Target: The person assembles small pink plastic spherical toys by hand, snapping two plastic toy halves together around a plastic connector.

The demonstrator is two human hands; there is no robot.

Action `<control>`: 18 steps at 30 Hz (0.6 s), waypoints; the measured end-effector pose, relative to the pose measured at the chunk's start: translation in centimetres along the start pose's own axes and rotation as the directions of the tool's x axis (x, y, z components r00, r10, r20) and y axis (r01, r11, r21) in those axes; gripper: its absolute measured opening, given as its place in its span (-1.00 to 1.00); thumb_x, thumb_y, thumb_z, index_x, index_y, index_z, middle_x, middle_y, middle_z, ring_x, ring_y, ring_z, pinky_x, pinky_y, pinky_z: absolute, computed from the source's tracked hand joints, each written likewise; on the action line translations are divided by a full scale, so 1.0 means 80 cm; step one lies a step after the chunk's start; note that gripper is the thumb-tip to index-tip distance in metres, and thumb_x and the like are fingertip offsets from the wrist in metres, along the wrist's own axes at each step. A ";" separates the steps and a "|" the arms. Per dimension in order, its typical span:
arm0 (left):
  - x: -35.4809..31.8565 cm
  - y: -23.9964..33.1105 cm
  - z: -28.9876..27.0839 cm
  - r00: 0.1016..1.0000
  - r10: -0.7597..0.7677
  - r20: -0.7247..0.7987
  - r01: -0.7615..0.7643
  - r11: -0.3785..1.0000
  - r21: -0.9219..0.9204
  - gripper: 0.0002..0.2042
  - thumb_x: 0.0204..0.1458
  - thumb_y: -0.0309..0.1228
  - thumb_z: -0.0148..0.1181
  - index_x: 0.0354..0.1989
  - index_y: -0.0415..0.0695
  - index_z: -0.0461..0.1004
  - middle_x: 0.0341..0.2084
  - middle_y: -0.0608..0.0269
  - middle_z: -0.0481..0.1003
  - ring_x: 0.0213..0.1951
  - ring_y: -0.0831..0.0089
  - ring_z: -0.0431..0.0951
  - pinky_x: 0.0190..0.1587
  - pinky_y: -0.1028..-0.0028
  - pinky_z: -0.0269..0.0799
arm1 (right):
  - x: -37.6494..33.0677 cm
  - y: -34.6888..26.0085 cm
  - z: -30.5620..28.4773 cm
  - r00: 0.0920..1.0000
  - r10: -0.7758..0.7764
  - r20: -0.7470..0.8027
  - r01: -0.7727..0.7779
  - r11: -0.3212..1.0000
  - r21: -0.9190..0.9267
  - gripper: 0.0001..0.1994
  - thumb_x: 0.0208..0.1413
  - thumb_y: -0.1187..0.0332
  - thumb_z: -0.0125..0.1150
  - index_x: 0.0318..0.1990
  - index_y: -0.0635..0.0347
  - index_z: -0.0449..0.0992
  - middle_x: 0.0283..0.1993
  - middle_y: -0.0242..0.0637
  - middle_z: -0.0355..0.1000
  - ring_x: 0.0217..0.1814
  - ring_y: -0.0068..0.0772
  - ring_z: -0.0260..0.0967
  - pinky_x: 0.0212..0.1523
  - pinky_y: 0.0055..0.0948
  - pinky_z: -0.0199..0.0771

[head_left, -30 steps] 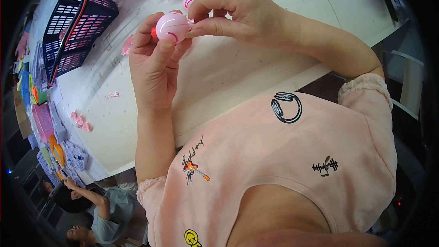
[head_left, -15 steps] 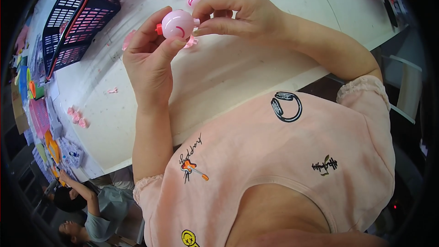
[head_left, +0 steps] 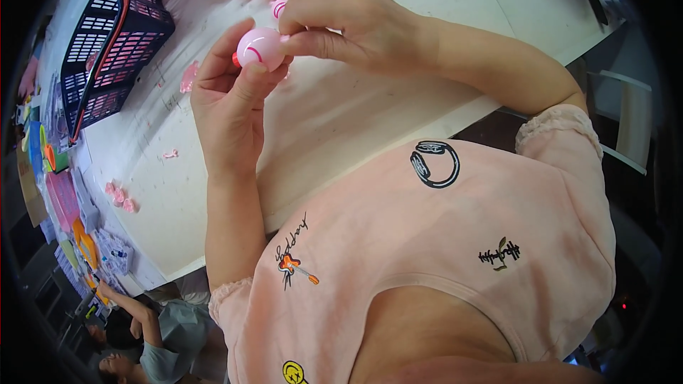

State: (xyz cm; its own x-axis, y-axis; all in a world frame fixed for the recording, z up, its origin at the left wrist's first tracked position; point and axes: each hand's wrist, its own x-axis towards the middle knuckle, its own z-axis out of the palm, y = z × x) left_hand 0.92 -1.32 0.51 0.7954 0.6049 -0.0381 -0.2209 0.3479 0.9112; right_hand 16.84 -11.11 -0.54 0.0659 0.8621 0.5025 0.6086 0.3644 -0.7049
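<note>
Left fingers (head_left: 250, 84), right fingertips (head_left: 300, 43) clamped on glossy pink ball (head_left: 265, 43), magenta curve (head_left: 252, 48), red nub (head_left: 235, 60)

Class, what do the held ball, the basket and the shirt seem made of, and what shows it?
Ball: probably hard plastic, glossy, from its sharp highlights.
Basket: likely moulded plastic, smooth, given its regular slots.
Shirt: matte cloth, by its soft folds; fibre unclear.
</note>
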 end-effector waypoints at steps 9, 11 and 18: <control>0.002 0.003 -0.011 0.998 -0.055 0.005 0.055 0.998 -0.003 -0.59 -0.05 -0.40 0.17 -0.02 -0.26 0.26 -0.12 0.07 0.37 -0.23 0.35 0.49 -0.12 0.41 0.44 | 0.042 -0.011 -0.101 0.966 0.067 -0.250 -0.038 0.992 0.118 -0.88 0.12 0.40 0.01 -0.35 0.27 0.40 -0.47 -0.45 0.30 -0.44 -0.69 0.24 -0.48 -0.69 0.24; -0.001 0.005 -0.013 0.997 -0.077 -0.017 0.077 0.997 0.022 -0.60 -0.07 -0.41 0.19 -0.05 -0.24 0.27 -0.12 0.03 0.36 -0.25 0.34 0.50 -0.15 0.44 0.44 | 0.053 -0.002 -0.136 0.923 -0.015 -0.384 0.057 0.994 0.097 -0.90 0.10 0.42 0.02 -0.37 0.26 0.41 -0.50 -0.48 0.29 -0.47 -0.70 0.22 -0.49 -0.71 0.23; -0.007 0.008 -0.027 0.995 -0.067 0.070 0.076 0.988 -0.136 -0.61 -0.04 -0.40 0.16 -0.04 -0.26 0.26 -0.17 -0.02 0.38 -0.31 0.33 0.53 -0.30 0.56 0.52 | 0.084 0.081 -0.245 0.816 0.301 -0.493 -0.388 0.918 -0.081 -0.88 -0.04 0.38 0.11 -0.40 0.24 0.46 -0.53 -0.39 0.37 -0.50 -0.57 0.30 -0.46 -0.59 0.34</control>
State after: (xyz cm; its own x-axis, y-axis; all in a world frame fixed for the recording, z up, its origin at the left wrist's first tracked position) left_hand -0.85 0.13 0.26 0.8459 0.5287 -0.0706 -0.2341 0.4869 0.8415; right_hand 36.75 -9.83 8.08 0.6274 0.6393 0.4446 0.5973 -0.0288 -0.8015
